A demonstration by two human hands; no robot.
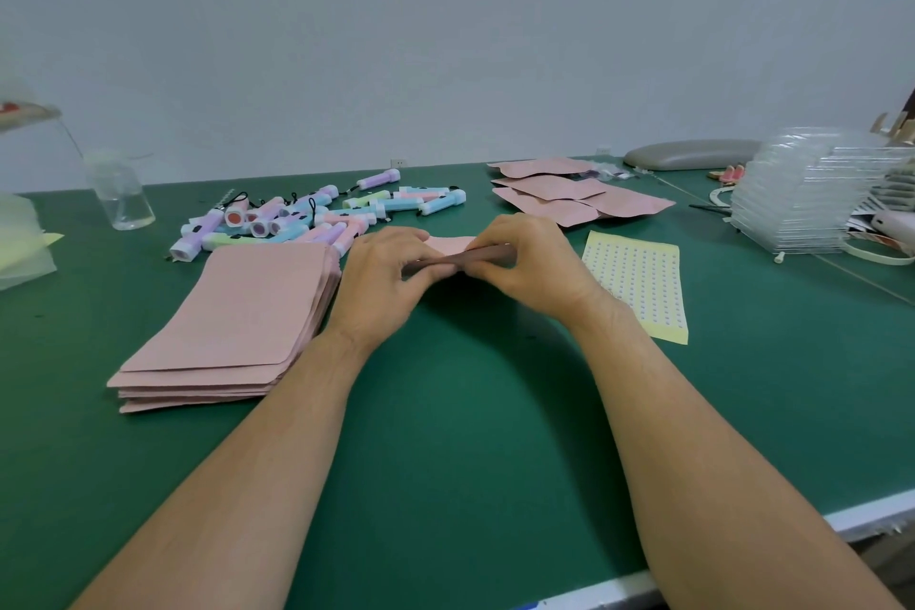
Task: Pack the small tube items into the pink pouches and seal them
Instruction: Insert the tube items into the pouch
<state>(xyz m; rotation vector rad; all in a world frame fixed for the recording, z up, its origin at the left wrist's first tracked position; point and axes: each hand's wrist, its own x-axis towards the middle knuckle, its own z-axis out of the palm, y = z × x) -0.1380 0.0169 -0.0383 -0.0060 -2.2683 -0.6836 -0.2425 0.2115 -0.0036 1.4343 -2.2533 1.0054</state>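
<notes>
While both hands meet over the middle of the green surface [470, 411], the left hand [383, 282] and the right hand [532, 268] hold one pink pouch [451, 244] between them. The fingers of each are curled and pinch along its near edge, which seems folded into a dark narrow strip; the hands cover most of it, so whether a tube is inside cannot be told. Just left of the left hand lies a stack of empty pouches [237, 312], flat and slightly fanned. Behind that stack, a loose heap of pastel tube items [297, 218] with black cords spreads across the surface. To the right and farther back, several filled pouches [569, 193] overlap one another. Beside the right wrist lies a yellow sticker sheet [638, 277] covered in rows of small dots. A clear jar [121, 193] stands at the far left, near some pale folded sheets [22, 243] at the edge of view. At the far right a pile of clear plastic trays [802, 198] rises beside a grey cushioned pad [693, 155]. The surface has a white rim [866, 518] at its near right corner and runs back to a plain pale wall [445, 40], where a small white socket [398, 162] sits low down.
</notes>
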